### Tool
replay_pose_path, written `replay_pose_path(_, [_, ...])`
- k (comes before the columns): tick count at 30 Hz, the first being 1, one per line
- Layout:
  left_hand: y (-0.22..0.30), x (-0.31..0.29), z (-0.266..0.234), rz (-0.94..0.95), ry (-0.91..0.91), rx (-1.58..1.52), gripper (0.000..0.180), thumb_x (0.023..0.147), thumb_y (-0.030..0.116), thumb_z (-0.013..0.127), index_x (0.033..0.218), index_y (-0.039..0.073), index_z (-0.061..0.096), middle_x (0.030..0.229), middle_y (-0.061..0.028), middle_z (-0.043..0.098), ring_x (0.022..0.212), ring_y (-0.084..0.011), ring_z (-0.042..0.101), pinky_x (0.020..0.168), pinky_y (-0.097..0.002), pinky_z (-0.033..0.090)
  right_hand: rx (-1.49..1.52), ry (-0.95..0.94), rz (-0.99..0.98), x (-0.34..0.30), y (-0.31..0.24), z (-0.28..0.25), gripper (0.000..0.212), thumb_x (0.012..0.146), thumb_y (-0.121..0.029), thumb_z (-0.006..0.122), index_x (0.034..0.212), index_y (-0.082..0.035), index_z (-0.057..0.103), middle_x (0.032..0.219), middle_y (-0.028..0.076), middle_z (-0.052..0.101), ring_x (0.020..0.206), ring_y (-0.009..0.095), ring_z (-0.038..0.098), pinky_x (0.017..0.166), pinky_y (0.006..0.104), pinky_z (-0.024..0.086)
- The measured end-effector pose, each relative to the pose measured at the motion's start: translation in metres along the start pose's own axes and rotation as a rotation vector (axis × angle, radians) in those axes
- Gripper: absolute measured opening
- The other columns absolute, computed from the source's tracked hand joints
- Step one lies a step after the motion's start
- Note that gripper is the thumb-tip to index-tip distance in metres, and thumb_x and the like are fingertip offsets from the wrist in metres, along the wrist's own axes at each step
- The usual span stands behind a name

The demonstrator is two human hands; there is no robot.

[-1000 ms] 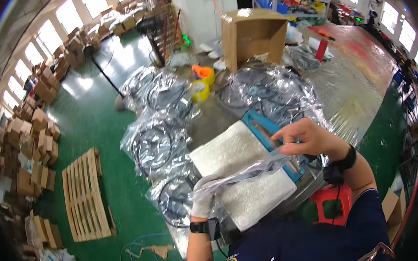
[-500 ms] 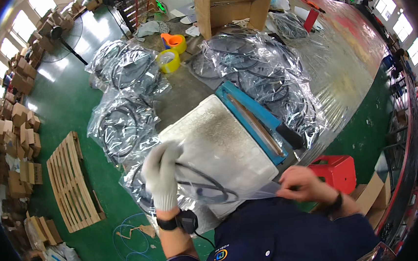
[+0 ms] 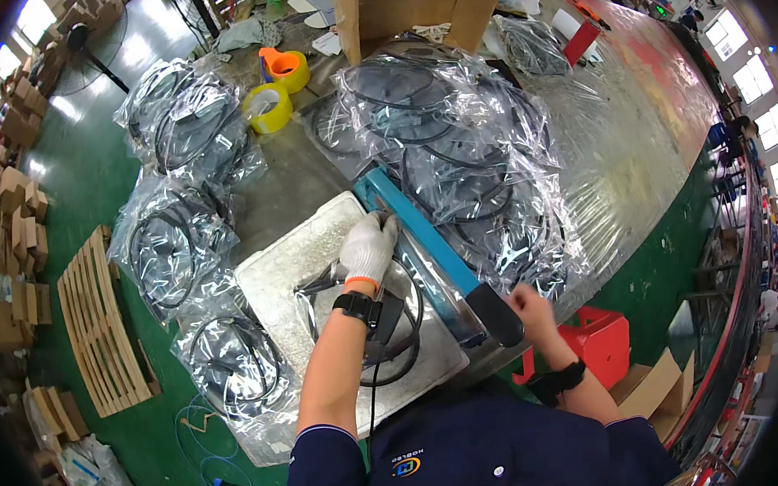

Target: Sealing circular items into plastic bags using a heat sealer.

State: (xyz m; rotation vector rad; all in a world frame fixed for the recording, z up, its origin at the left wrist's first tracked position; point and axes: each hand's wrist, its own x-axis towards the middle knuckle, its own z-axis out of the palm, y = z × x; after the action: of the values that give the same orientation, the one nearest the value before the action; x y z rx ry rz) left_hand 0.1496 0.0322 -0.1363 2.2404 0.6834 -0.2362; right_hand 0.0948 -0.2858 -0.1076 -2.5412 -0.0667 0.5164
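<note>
Worktop [image 3: 280, 188]: one black cable coil [image 3: 418, 316] on a white foam slab [image 3: 294, 260], our gloved left hand [image 3: 370, 249] and bare right hand [image 3: 533, 312] flanking a teal lever [image 3: 430, 240]; we cannot tell what either grip holds, and a dropped lever could pinch the left.

I am wearing a navy shirt [image 3: 464, 447] whose chest is showing a small orange-and-blue logo [image 3: 407, 467], with a short line of pale, upside-down lettering [image 3: 407, 453] running just beside it.
</note>
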Motion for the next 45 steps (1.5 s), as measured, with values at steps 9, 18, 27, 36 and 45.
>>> replay_pose_path(9, [-0.001, 0.016, -0.012, -0.009, -0.021, -0.061, 0.039, 0.095, 0.04, 0.055, 0.115, 0.009, 0.069, 0.107, -0.0207, 0.07, 0.103, -0.0378, 0.066, 0.088, -0.0457, 0.051, -0.299, -0.074, -0.717, -0.006, -0.077, 0.01, 0.072, 0.091, -0.045, 0.061, 0.15, -0.009, 0.04, 0.153, 0.009, 0.042, 0.138, 0.033, 0.038, 0.114, 0.0476, 0.028])
replay_pose_path(18, [-0.01, -0.037, -0.019, 0.441, 0.381, -0.008, 0.047, 0.09, 0.031, 0.061, 0.13, 0.006, 0.056, 0.127, -0.0209, 0.059, 0.12, -0.043, 0.05, 0.104, -0.0519, 0.038, -0.484, 0.06, -0.625, 0.003, -0.045, 0.044, 0.075, 0.091, -0.06, 0.054, 0.152, -0.017, 0.039, 0.157, 0.003, 0.038, 0.142, 0.03, 0.034, 0.113, 0.051, 0.028])
replay_pose_path(27, [-0.137, -0.168, 0.0, 0.669, 0.278, 0.57, 0.066, 0.092, 0.045, 0.055, 0.142, 0.003, 0.047, 0.139, -0.0237, 0.052, 0.132, -0.0447, 0.045, 0.112, -0.0579, 0.032, -0.426, 0.132, -0.682, -0.009, -0.037, 0.059, 0.068, 0.099, -0.057, 0.043, 0.155, -0.02, 0.033, 0.157, 0.002, 0.035, 0.141, 0.029, 0.037, 0.113, 0.0492, 0.029])
replay_pose_path(36, [-0.127, -0.149, -0.009, 0.636, 0.313, 0.564, 0.063, 0.092, 0.045, 0.056, 0.138, 0.003, 0.05, 0.135, -0.024, 0.055, 0.128, -0.044, 0.048, 0.11, -0.0576, 0.034, -0.417, 0.185, -0.709, -0.004, -0.039, 0.059, 0.064, 0.101, -0.054, 0.042, 0.155, -0.021, 0.032, 0.158, 0.001, 0.035, 0.14, 0.028, 0.039, 0.114, 0.0476, 0.03])
replay_pose_path(45, [-0.115, -0.149, -0.02, 0.577, 0.331, 0.546, 0.06, 0.093, 0.044, 0.056, 0.135, 0.002, 0.052, 0.13, -0.0242, 0.057, 0.124, -0.0434, 0.051, 0.107, -0.0573, 0.036, -0.378, 0.164, -0.727, -0.002, -0.035, 0.06, 0.065, 0.101, -0.053, 0.043, 0.155, -0.019, 0.031, 0.158, 0.001, 0.035, 0.139, 0.029, 0.039, 0.114, 0.0479, 0.03])
